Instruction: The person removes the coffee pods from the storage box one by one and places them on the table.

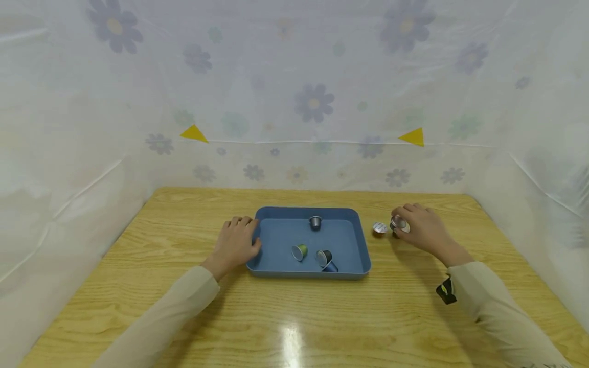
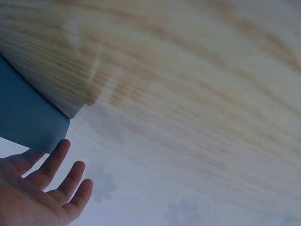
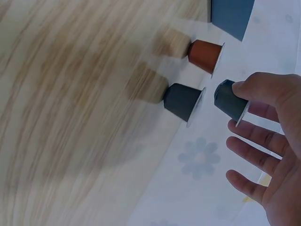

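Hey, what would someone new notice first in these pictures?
Probably the blue tray on the wooden table, holding four capsules, with the left hand at its left side. Next, the right hand, right of it, pinching a dark capsule near two standing ones. Two yellow triangles stand out on the flowered backdrop.

No text is legible; marks on one capsule lid are too small.
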The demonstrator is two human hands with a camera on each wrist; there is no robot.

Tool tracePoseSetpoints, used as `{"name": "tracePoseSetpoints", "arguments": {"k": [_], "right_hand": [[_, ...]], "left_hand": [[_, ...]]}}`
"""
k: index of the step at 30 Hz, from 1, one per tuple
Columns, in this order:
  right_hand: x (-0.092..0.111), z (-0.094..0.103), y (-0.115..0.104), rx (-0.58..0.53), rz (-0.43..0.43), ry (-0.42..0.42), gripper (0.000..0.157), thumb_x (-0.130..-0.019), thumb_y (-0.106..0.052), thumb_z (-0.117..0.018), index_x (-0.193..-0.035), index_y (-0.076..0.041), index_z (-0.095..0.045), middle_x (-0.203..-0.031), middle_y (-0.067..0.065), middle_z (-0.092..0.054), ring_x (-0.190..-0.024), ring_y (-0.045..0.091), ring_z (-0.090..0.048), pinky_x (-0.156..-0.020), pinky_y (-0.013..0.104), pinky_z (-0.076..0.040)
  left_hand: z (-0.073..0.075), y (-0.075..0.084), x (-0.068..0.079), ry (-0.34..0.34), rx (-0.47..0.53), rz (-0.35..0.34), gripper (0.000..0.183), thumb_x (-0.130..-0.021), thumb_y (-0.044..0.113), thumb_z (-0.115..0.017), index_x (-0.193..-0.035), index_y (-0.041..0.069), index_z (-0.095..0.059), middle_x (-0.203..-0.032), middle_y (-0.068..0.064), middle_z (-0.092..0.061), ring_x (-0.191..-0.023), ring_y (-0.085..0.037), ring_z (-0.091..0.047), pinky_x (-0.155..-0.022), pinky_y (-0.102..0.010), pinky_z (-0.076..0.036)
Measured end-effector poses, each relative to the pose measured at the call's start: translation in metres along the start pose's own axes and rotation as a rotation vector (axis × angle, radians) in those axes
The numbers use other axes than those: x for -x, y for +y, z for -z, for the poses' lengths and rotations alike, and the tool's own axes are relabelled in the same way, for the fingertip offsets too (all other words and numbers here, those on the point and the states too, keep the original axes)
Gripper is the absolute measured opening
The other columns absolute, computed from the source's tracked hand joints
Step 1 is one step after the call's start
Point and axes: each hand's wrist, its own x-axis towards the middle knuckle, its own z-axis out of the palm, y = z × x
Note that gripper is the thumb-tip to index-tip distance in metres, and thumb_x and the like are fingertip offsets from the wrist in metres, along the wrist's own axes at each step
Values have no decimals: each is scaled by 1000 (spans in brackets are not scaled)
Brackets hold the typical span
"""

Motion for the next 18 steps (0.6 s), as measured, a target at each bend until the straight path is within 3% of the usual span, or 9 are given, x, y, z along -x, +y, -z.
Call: {"name": "tracePoseSetpoints", "arguments": {"k": [18], "right_hand": [[18, 1, 27, -9, -102, -45, 28, -72, -18, -73, -97, -10, -62, -88, 7, -62, -78, 28, -56, -61, 48, -44]], "left_hand": [[-2, -1, -1, -3, 6, 5, 45, -86, 31, -52, -125, 9, -54, -119, -11, -57, -111, -32, -50, -89, -48, -42]]}}
